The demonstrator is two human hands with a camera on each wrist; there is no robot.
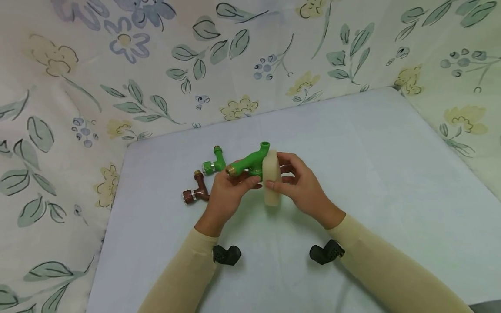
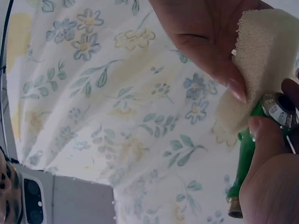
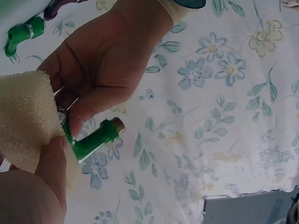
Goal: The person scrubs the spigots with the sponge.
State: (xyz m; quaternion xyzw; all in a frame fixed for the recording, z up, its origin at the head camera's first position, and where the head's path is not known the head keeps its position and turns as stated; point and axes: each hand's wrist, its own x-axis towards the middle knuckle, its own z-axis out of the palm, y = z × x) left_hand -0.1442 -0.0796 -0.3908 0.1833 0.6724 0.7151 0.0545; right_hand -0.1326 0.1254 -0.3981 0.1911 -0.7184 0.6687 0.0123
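Note:
My left hand grips a green faucet by its knob end, with the brass threaded inlet pointing left and the spout up and away. In my right hand is a pale cream sponge, pinched between thumb and fingers. The sponge stands on edge against the faucet's right side. Seen from the left wrist, the sponge overlaps the faucet's body near the silver-rimmed knob. Both hands are raised over the table.
Behind my left hand lie a second green faucet and a brown faucet on the white table. Floral cloth rises behind the table and along its sides. A black wrist camera sits on each sleeve.

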